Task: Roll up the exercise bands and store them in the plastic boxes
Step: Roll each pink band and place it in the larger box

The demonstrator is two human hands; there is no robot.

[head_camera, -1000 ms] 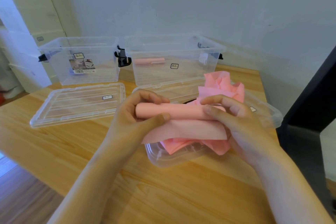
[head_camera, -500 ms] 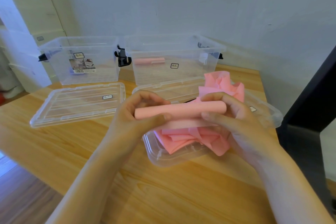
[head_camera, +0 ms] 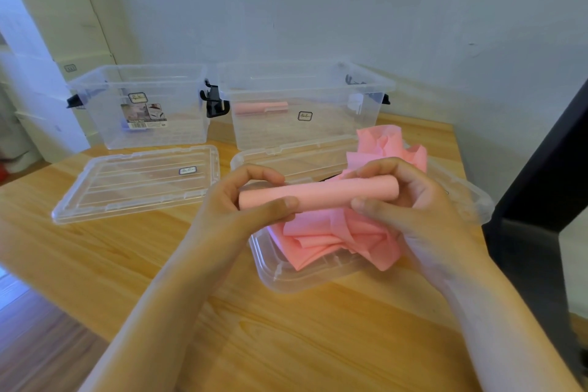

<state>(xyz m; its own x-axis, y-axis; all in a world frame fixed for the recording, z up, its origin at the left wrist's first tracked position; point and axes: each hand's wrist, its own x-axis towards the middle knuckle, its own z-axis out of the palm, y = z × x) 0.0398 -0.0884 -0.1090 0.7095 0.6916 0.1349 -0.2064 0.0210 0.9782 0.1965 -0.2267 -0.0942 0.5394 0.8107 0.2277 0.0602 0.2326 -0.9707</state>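
Wooden bench (head_camera: pixel 286 344) nearest. Above its clear lid (head_camera: pixel 286 278), heaped with loose pink bands (head_camera: pixel 334 239), left hand (head_camera: pixel 235 210) and right hand (head_camera: pixel 413 210) clamp fingers (head_camera: pixel 257 172) and thumbs round the ends of a rolled band (head_camera: pixel 321 192). It looks light, soft and springy, likely to unwind unless pinched across the seam. Behind the lid, a clear box (head_camera: pixel 318 137) holds one stored roll (head_camera: pixel 261 107). The flat tail that hung down a second ago is now wound in.

Nothing can be read: the barcode sticker (head_camera: pixel 144 116) on the left box (head_camera: pixel 178 137) and the logo labels (head_camera: pixel 304 116) on the right box (head_camera: pixel 270 134) and lid (head_camera: pixel 127 188) are blurred.
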